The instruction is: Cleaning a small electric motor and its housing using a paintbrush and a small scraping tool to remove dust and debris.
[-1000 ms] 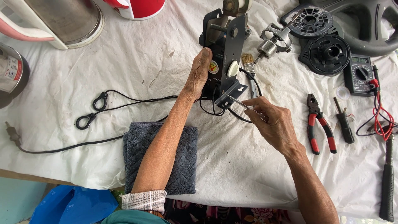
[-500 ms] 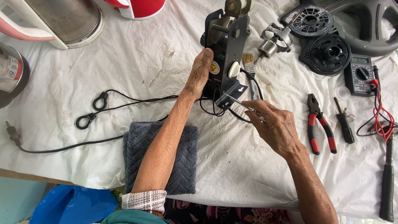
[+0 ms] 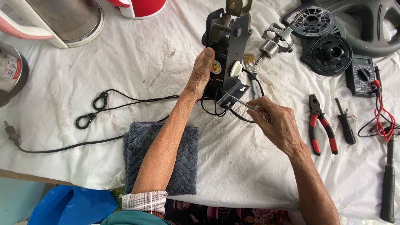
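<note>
A black metal appliance body point(image 3: 228, 46) with a cream knob stands on the white cloth at top centre. My left hand point(image 3: 201, 71) grips its left side and steadies it. My right hand point(image 3: 278, 123) pinches a thin metal tool point(image 3: 243, 103), whose tip touches the small bracket at the body's lower end. A black power cord point(image 3: 125, 102) runs from the body leftward across the cloth to a plug point(image 3: 11, 134). My left forearm lies over a folded grey towel point(image 3: 183, 160).
Red-handled pliers point(image 3: 320, 125), a small screwdriver point(image 3: 345, 121), a multimeter point(image 3: 361, 75) with red leads, a hammer point(image 3: 388, 183), black round parts point(image 3: 331, 52), a brush point(image 3: 250, 62) and a motor piece point(image 3: 275, 41) lie to the right. Kettles point(image 3: 58, 18) stand at top left.
Both hands stay in place on the appliance body and the tool; the tool's tip has shifted only slightly at the bracket.
</note>
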